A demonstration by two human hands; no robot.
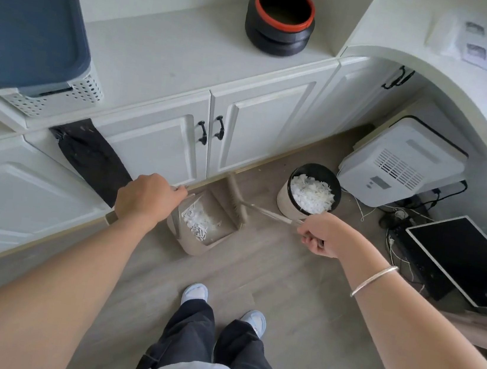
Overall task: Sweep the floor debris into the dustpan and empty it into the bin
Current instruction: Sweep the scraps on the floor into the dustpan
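Observation:
A beige dustpan (216,236) sits on the wood floor by the white cabinets, with a pile of white paper shreds (200,220) inside it. My left hand (147,196) is shut on the dustpan's upright handle. My right hand (322,236) grips the thin handle of a beige broom (238,199), whose head rests at the dustpan's mouth. Just right of the broom stands a small round bin (288,202) with a dark rim, holding more white shreds.
White cabinets (257,136) run along the far side. A white appliance (399,164), cables and a black monitor (468,257) crowd the floor at right. A black cloth (91,155) hangs from the cabinet at left. My feet stand on the floor below.

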